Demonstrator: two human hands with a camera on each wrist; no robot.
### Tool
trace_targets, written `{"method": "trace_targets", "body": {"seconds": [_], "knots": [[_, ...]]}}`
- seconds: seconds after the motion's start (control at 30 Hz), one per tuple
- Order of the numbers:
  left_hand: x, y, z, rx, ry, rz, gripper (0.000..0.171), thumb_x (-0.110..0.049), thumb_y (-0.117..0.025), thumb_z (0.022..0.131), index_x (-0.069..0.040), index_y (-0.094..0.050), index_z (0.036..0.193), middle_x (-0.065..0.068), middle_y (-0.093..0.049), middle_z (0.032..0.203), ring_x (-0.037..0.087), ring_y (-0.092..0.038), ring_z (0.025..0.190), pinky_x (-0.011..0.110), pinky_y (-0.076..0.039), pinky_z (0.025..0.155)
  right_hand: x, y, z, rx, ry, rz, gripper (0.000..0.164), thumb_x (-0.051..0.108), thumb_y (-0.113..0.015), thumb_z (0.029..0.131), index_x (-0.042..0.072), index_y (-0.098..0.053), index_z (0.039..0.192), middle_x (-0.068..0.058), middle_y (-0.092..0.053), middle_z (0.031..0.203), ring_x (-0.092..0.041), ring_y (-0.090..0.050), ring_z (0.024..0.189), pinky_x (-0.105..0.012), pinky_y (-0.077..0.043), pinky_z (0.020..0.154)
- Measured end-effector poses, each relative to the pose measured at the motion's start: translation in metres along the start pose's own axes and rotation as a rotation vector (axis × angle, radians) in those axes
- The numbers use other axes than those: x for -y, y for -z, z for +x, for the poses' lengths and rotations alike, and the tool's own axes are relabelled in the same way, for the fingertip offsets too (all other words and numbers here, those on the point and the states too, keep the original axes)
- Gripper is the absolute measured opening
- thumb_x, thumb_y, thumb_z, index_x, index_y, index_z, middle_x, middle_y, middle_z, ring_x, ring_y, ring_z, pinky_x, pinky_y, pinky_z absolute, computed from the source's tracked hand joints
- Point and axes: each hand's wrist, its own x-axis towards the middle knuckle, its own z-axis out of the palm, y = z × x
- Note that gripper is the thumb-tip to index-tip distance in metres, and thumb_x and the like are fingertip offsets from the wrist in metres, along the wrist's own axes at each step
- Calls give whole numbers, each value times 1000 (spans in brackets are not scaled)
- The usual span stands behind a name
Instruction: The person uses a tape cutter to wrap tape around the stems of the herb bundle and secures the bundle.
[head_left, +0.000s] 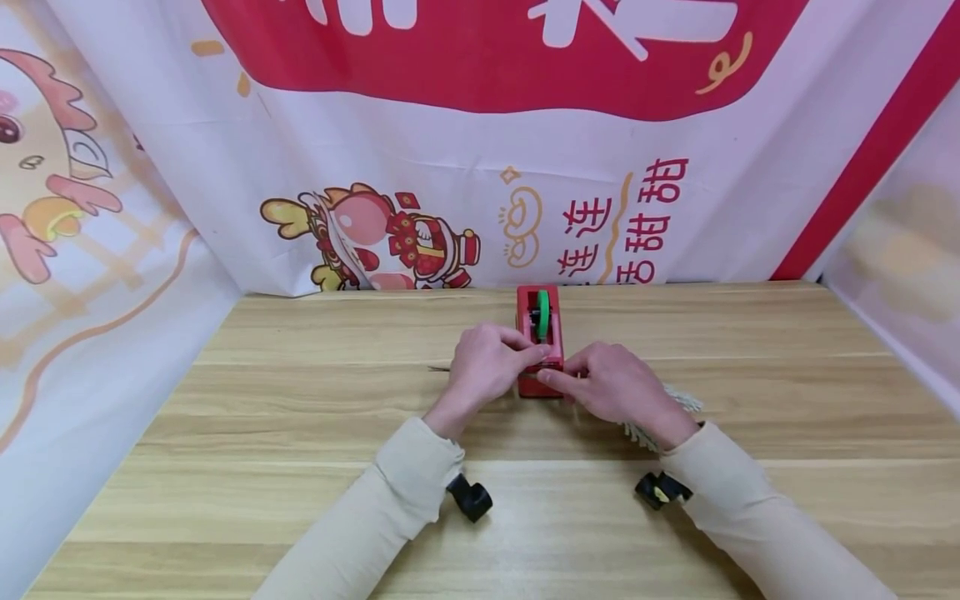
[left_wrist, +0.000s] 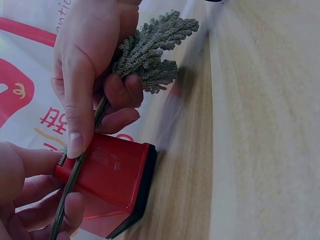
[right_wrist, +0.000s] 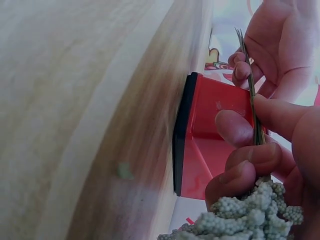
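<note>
A red tape dispenser with a green tape roll stands on the table between both hands. Thin green stems run across its front end, close to the toothed edge. Grey-green, beaded-looking flower heads stick out past my right hand, which grips the stems with its thumb near the dispenser. My left hand reaches over the dispenser's front, thumb and forefinger at its cutter edge. Its other fingers curl around the lower stems. Any strip of tape between the fingertips is too small to tell.
The wooden table stretches around both arms. Behind it hangs a white and red printed cloth. A small pale-green bit lies on the wood in the right wrist view. Black camera mounts sit at both wrists.
</note>
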Motion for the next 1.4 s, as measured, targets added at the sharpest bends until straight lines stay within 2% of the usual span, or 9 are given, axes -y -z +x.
{"method": "trace_targets", "body": {"seconds": [0.27,0.4,0.5,0.63,0.87,1.03,1.13,1.27,1.4], "knots": [[-1,-1,1,-1,-3,5,27,-44,-81,94,-18,-87,91,-3,-77,78,15,-58,72,28,-38,60,-1,4,-1,20,-2,7,45,50,-64,104,17,-76,76,4,-48,57,-15,-46,54,-29,-34,53],[-2,-2,2,8,9,-24,26,-42,-81,94,-17,-87,90,0,-77,76,19,-66,63,25,-40,56,-1,5,-2,64,-37,15,42,47,-66,104,18,-76,75,4,-48,56,-15,-45,53,-28,-32,52],[-3,-1,2,23,15,-40,25,-41,-80,95,-17,-87,89,4,-76,71,19,-65,53,23,-39,53,0,10,-5,44,-25,13,42,47,-66,104,18,-77,76,5,-47,56,-15,-44,53,-27,-31,52],[-6,0,1,30,13,-29,25,-42,-80,95,-19,-87,91,4,-73,68,13,-57,51,26,-36,54,3,22,-10,-14,9,-5,41,50,-66,103,18,-79,81,4,-44,57,-17,-43,57,-29,-31,53],[-8,2,1,38,33,-13,24,-43,-79,96,-20,-87,93,-3,-75,78,15,-58,66,28,-38,59,3,23,-10,15,9,-26,31,43,-68,103,18,-84,94,3,-49,58,-17,-46,56,-29,-34,55],[-7,4,0,57,47,-13,24,-44,-77,97,-21,-86,97,-6,-77,85,15,-61,79,29,-43,67,0,20,-9,33,26,-24,24,34,-70,103,15,-84,103,2,-50,58,-18,-47,55,-30,-37,54],[-6,8,-2,76,68,-56,23,-41,-74,100,-19,-81,102,-2,-76,91,19,-68,80,28,-49,69,0,20,-10,48,34,-22,23,32,-70,103,13,-84,104,2,-52,59,-17,-48,54,-30,-39,54],[-6,18,-7,108,104,-136,21,-36,-71,103,-15,-70,106,4,-73,95,30,-77,79,28,-55,63,2,23,-12,62,43,-16,24,32,-69,104,13,-83,106,1,-54,62,-17,-48,56,-29,-40,54],[-5,31,-11,173,66,-146,16,-32,-72,103,-16,-71,104,7,-73,96,32,-78,84,28,-54,64,6,28,-15,42,84,-31,22,31,-70,103,15,-82,111,2,-66,75,-16,-52,64,-30,-44,59]]}}
